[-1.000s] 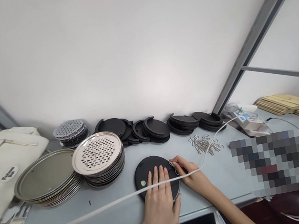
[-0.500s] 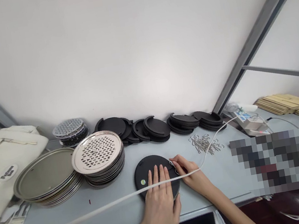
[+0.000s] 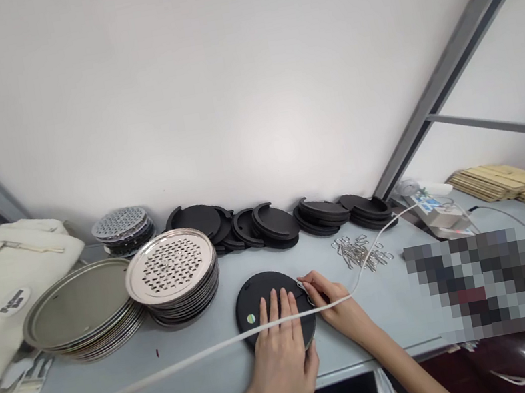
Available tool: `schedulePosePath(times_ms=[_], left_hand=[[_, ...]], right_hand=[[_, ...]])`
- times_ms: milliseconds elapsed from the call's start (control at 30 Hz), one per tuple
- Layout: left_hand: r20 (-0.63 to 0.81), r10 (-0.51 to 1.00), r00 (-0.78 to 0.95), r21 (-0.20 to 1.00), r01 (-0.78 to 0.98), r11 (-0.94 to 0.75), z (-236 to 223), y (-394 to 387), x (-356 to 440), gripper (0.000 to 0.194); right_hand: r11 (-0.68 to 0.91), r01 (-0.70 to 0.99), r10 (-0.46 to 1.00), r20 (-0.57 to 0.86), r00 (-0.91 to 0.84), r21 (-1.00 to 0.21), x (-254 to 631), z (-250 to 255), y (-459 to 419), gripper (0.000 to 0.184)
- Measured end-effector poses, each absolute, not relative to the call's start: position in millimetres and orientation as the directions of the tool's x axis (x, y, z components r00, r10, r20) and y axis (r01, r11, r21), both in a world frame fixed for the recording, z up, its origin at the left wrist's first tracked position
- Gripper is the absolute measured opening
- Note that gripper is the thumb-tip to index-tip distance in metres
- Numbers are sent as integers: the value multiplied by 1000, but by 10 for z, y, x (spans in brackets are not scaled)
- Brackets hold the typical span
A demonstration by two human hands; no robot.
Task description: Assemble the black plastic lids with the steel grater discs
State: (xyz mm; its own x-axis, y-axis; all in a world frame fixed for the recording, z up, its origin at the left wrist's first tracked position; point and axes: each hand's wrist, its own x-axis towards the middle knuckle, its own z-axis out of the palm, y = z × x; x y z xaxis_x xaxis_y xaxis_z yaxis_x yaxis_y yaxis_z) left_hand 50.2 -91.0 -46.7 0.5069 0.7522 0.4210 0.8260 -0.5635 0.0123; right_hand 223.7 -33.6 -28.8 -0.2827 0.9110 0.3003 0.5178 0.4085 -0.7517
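Observation:
A round black disc (image 3: 258, 293) with a small green-and-white sticker lies on the grey table in front of me. Pressed flat over its middle is my left hand (image 3: 282, 352), fingers stretched out. My right hand (image 3: 332, 299) is closed in a pinch at the disc's right edge, gripping a small metal hook (image 3: 301, 284) whose loop shows between the fingertips. More such hooks (image 3: 361, 253) lie in a loose pile up and to the right. A white cable (image 3: 208, 349) runs across the view in front of both hands.
Left stand stacked perforated metal grater discs (image 3: 170, 263), stacked round metal trays (image 3: 83, 302) and a cream bag (image 3: 6, 269). Along the wall sit several black round holders (image 3: 274, 221). To the right are small boxes (image 3: 441, 216) and flat wooden pieces (image 3: 498, 180).

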Motion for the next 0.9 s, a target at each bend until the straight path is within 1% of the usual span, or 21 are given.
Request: schedulePosePath(times_ms=[400,900], left_hand=[[396,763,511,22,825,-565,-469,-921,500,69],[424,755,499,27,827,-562,-482,-895,510,69]], right_hand=[[410,522,910,299,-286,-748,2233,-280,-340,18],[411,516,910,302,-285,-751,2246,-317,-333,17]])
